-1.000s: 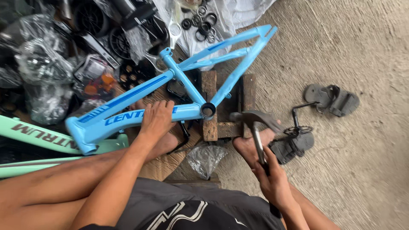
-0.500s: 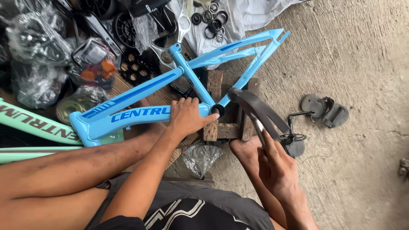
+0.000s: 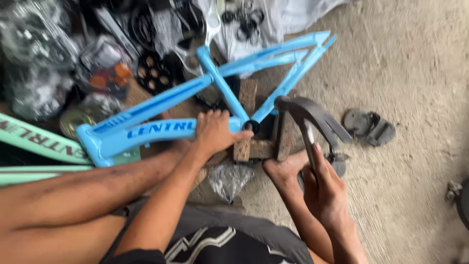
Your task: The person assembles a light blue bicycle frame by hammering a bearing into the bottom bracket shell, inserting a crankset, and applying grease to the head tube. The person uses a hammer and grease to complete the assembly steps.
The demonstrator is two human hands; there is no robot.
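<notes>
A light blue bicycle frame lies on wooden blocks on the ground. My left hand presses on its down tube, right beside the dark bottom bracket shell. In my right hand is the handle of a claw hammer. The hammer's dark head is blurred and hangs just right of the bottom bracket. A bare foot rests under the hammer, next to the blocks.
A mint green frame lies at the left. Plastic bags of parts and black components crowd the top left. Several black rings lie on a white cloth. Grey sandals sit on the concrete at the right. A crumpled bag lies by my knee.
The hammer has lifted off my lap and its head now hangs blurred close to the bottom bracket. My left hand has stayed on the down tube. The view has swung a little.
</notes>
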